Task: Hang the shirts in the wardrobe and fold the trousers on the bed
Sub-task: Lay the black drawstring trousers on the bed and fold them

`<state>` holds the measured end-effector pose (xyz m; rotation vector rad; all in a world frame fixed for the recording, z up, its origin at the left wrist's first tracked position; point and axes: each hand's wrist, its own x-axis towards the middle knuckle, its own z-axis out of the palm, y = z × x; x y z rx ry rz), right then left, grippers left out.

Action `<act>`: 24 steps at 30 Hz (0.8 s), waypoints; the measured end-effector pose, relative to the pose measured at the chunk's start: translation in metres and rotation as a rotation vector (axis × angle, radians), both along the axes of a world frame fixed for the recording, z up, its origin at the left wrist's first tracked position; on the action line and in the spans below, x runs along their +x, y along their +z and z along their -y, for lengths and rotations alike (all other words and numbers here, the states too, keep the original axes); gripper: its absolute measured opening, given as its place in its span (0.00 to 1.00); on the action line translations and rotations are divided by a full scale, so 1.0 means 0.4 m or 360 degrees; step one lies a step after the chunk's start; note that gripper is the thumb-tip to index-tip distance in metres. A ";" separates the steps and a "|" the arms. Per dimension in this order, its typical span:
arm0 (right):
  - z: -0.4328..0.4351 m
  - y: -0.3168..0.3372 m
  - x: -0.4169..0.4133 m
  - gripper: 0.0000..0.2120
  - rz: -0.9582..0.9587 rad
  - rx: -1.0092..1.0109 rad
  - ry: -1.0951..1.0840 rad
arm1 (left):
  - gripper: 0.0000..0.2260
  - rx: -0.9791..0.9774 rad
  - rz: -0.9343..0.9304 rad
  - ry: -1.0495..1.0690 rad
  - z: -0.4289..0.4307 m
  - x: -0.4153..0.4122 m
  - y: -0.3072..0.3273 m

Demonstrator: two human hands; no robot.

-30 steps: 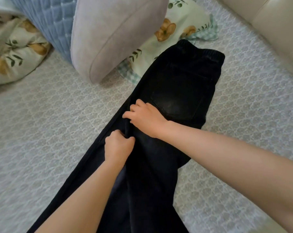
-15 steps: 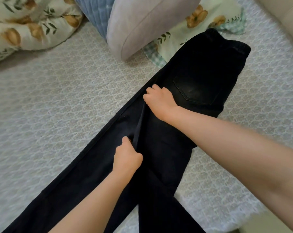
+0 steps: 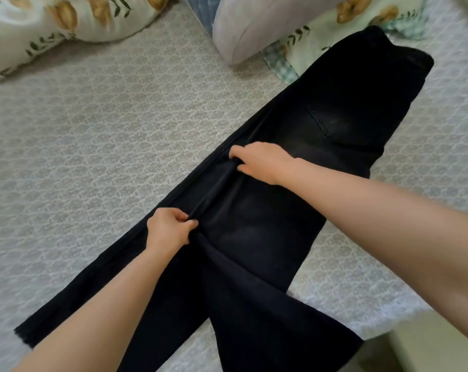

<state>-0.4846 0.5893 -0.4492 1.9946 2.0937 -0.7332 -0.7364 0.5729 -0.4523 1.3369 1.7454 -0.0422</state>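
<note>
The black trousers point(image 3: 267, 232) lie slantwise on the bed point(image 3: 93, 146), back pocket point(image 3: 343, 124) up; the waistband point(image 3: 404, 49) points toward the far right corner and overlaps the check-trimmed floral pillow point(image 3: 308, 49) there; one leg runs straight toward the near left, its raw hem point(image 3: 26, 336) lying on the cover near the frame's left side; the other leg splays toward the near edge point(image 3: 375, 326) and its end is cut off at the bottom of the view. The left hand point(image 3: 168, 232) has its fingers and thumb curled tight round a ridge of cloth where the legs overlap; the right hand point(image 3: 265, 162), higher up the same ridge below the seat, pinches the fold between bent fingers and thumb, palm down; the fabric is drawn taut between the two. Left of the trousers the patterned cover stretches wide and flat up to another floral pillow point(image 3: 39, 25) at the far left; a pale lilac pillow point(image 3: 267, 22) sits near the waistband, close but not touching it, with a blue quilted piece point(image 3: 200, 9) behind it, mostly hidden. To the right only a narrow strip of cover remains before the edge; beyond it lies a pale surface point(image 3: 428, 345), too blurred to name; the dark cloth swallows most seams.
</note>
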 end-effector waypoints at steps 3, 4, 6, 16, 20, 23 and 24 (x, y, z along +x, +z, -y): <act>0.007 0.010 -0.064 0.11 -0.0039 -0.0004 0.0113 | 0.07 0.0065 0.0121 0.0116 -0.013 0.000 -0.006; 0.000 0.018 -0.077 0.12 -0.0065 0.0065 0.0023 | 0.07 0.0100 0.0163 0.0157 -0.013 -0.002 -0.009; -0.022 0.031 -0.095 0.13 -0.0107 0.0201 -0.0161 | 0.07 0.0176 0.0218 0.0220 -0.016 -0.006 -0.008; -0.047 0.013 -0.195 0.35 0.0164 -0.0396 -0.0070 | 0.23 -0.0197 -0.0385 -0.0436 0.035 -0.031 -0.002; 0.036 0.012 -0.230 0.36 0.0264 -0.0141 0.0027 | 0.11 -0.0213 -0.0371 -0.0341 0.094 -0.091 0.009; 0.111 0.012 -0.287 0.32 0.0330 0.0163 0.0256 | 0.08 0.0043 -0.0243 -0.0317 0.144 -0.126 0.030; 0.137 0.009 -0.307 0.32 0.0329 0.0222 0.0295 | 0.10 0.0207 -0.0185 -0.0409 0.165 -0.131 0.037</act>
